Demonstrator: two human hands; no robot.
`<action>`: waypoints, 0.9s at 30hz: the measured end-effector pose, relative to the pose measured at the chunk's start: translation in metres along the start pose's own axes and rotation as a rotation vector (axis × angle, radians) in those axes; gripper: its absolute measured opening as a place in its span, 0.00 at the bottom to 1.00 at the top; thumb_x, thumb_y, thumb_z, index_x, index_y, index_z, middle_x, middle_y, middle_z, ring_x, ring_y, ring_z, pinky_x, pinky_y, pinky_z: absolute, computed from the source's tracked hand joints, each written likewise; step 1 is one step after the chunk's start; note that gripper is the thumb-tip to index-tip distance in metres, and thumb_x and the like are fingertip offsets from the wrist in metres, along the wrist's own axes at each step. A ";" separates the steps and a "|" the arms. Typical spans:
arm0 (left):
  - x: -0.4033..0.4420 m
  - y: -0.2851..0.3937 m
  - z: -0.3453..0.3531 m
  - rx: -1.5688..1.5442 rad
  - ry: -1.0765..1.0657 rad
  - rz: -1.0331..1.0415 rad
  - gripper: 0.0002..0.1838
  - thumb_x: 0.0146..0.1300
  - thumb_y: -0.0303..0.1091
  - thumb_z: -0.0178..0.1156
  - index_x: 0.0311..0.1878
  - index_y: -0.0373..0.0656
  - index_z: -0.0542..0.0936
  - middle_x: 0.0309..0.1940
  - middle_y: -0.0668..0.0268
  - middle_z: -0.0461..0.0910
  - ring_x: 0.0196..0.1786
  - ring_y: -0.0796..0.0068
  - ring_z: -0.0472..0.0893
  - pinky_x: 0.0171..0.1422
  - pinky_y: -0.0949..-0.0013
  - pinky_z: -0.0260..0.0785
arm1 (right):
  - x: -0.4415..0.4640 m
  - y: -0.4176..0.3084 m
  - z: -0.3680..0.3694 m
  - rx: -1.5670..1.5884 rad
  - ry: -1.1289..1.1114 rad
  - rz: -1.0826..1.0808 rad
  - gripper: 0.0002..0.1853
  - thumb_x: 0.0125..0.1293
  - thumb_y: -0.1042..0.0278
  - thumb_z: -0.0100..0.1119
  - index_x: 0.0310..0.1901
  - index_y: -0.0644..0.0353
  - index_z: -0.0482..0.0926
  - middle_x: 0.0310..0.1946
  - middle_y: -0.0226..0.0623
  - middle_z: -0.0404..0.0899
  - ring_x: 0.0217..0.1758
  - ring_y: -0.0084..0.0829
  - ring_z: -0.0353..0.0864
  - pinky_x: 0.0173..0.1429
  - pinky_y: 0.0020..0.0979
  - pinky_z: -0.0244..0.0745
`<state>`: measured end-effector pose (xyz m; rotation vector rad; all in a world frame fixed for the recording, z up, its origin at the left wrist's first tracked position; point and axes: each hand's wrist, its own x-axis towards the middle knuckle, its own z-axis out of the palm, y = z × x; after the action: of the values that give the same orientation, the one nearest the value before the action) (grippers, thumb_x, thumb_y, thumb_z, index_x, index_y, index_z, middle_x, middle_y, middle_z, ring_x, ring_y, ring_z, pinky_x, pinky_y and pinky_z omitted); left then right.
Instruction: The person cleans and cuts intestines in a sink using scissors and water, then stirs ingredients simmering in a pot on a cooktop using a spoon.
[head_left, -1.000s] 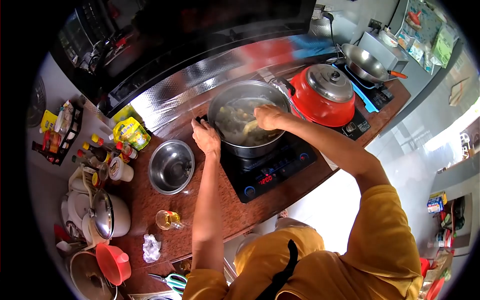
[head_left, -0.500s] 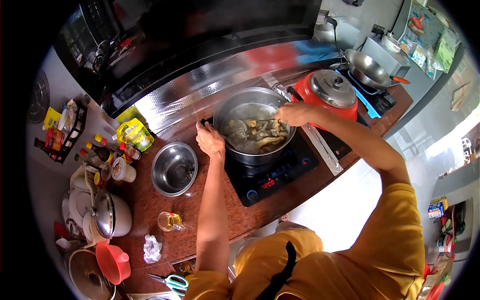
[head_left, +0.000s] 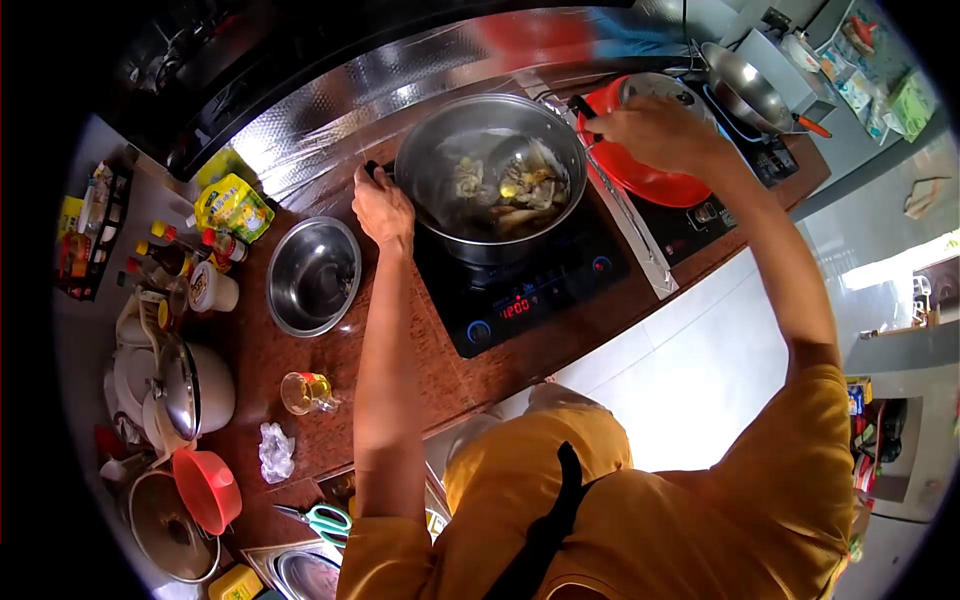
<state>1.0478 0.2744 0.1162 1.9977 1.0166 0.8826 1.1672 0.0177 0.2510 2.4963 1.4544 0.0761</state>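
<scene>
A wide steel pot [head_left: 425, 215] stands on a black induction cooktop [head_left: 545, 300], with pieces of food [head_left: 525, 205] in cloudy liquid. My left hand [head_left: 385, 210] is closed around the pot's dark left handle. Beyond the right rim, my right hand [head_left: 655, 135] is closed, fingers bent toward the pot. A small dark bit shows under its fingertips and looks like the end of a utensil's handle. Its lower part is hard to make out in the pot. Beside that hand sits a red pot [head_left: 640, 180] with a metal lid.
Left of the cooktop are a steel bowl [head_left: 315, 275], a glass cup [head_left: 305, 393] of yellow liquid, crumpled plastic [head_left: 276, 452] and green-handled scissors [head_left: 328, 520]. Several bottles and a lidded pot [head_left: 215, 385] line the left side. A wok [head_left: 745, 85] stands at the far right.
My right hand has risen from over the food to beyond the pot's right rim. My left hand keeps its grip on the handle. The whole view has shifted, with the counter higher in frame.
</scene>
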 end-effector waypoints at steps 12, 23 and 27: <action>0.004 -0.009 0.002 -0.025 -0.033 0.035 0.15 0.63 0.35 0.45 0.48 0.36 0.70 0.36 0.45 0.77 0.42 0.44 0.75 0.44 0.54 0.65 | 0.086 -0.064 0.060 0.113 -0.096 0.079 0.11 0.55 0.73 0.47 0.36 0.61 0.79 0.38 0.44 0.79 0.42 0.41 0.79 0.45 0.38 0.75; -0.001 -0.001 0.002 0.016 0.030 0.009 0.15 0.63 0.36 0.45 0.47 0.37 0.71 0.36 0.45 0.77 0.42 0.45 0.75 0.45 0.53 0.65 | 0.041 -0.048 0.038 0.186 -0.229 -0.197 0.10 0.59 0.70 0.46 0.39 0.57 0.77 0.36 0.45 0.77 0.41 0.45 0.77 0.44 0.41 0.72; -0.002 0.002 0.001 0.053 0.036 0.005 0.15 0.63 0.37 0.45 0.48 0.38 0.71 0.36 0.46 0.77 0.42 0.45 0.75 0.45 0.53 0.65 | 0.010 -0.025 0.022 0.103 -0.145 -0.250 0.09 0.60 0.70 0.46 0.37 0.58 0.77 0.31 0.46 0.77 0.37 0.44 0.78 0.40 0.41 0.72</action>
<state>1.0482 0.2721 0.1169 2.0360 1.0659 0.9064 1.1543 0.0342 0.2228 2.3177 1.7313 -0.2263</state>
